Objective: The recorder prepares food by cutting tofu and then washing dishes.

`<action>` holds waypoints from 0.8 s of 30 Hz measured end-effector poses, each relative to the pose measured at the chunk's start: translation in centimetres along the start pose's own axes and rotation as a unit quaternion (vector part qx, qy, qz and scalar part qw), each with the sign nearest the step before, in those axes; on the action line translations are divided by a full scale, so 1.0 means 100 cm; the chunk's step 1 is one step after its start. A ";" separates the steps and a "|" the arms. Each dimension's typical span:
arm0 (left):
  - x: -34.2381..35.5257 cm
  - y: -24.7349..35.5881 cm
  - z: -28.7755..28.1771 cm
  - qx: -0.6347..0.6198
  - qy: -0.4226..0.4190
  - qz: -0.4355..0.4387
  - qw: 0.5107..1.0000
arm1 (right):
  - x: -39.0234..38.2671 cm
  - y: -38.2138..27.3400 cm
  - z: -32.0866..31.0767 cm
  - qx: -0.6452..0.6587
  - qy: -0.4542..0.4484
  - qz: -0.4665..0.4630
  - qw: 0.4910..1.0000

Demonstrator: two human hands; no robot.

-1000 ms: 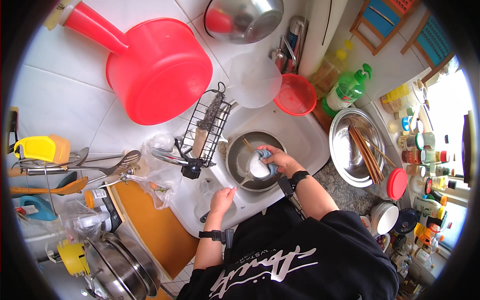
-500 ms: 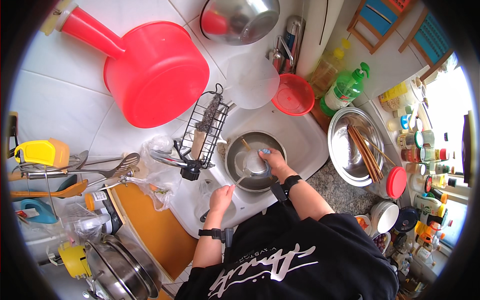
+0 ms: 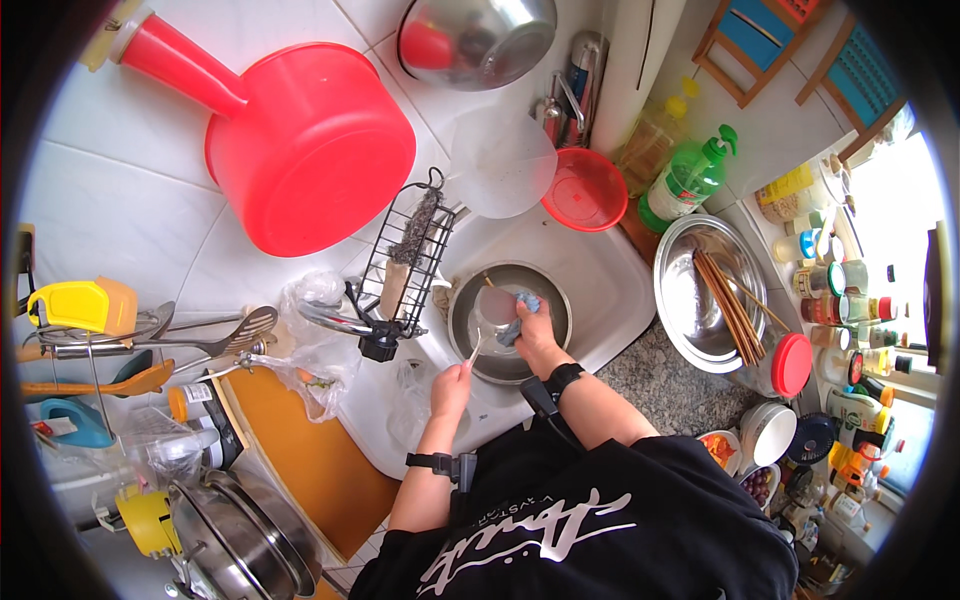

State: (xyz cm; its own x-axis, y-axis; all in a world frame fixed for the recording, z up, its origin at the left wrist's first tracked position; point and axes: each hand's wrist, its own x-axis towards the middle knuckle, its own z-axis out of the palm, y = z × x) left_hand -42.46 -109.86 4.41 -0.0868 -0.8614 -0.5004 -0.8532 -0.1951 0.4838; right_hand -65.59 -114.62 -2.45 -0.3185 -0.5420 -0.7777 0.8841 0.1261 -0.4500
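Note:
In the white sink (image 3: 615,275) stands a round metal pot (image 3: 552,290) that appears to hold water. My left hand (image 3: 451,392) is closed round the handle of a ladle, keeping its round bowl (image 3: 493,304) over the pot. A blue-grey cloth (image 3: 521,318) is gripped in my right hand (image 3: 537,336), at the right edge of the ladle's bowl. Part of a wooden stick (image 3: 487,277) shows at the pot's far side; the rest of it is hidden.
A black wire rack (image 3: 415,262) and a faucet (image 3: 335,318) stand left of the pot. Behind are a red basin (image 3: 590,190) and a green soap bottle (image 3: 686,183). Chopsticks (image 3: 728,305) lie across a steel bowl (image 3: 672,262) on the right. A large red dipper (image 3: 315,150) hangs at upper left.
The ladle has turned, its bowl tilting and its handle now steeper. My left hand has shifted slightly right, and my right hand has moved a little down and left with the cloth.

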 end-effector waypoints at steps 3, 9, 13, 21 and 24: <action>0.000 0.005 0.005 -0.015 0.021 0.001 1.000 | 0.007 0.005 0.000 -0.251 0.011 -0.100 0.963; -0.005 0.013 -0.009 -0.028 -0.005 0.031 0.999 | 0.023 -0.006 -0.008 -0.347 -0.001 -0.143 0.927; -0.006 0.019 -0.013 -0.022 -0.013 0.032 0.999 | 0.032 -0.017 -0.015 -0.390 -0.034 -0.131 0.911; -0.013 0.014 -0.031 0.020 -0.028 0.046 0.998 | 0.087 -0.049 -0.036 -0.489 -0.123 -0.206 0.839; -0.017 0.011 -0.034 0.037 -0.015 0.083 0.996 | 0.087 -0.065 -0.036 -0.464 -0.167 -0.116 0.862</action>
State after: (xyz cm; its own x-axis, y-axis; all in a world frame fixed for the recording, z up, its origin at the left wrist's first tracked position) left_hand -41.53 -110.22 8.22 -0.2439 -0.8645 -0.4396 -0.8613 -0.0152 0.5078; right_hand -75.33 -117.16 -7.82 -0.1965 -0.8314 -0.5198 0.1059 0.5091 -0.8542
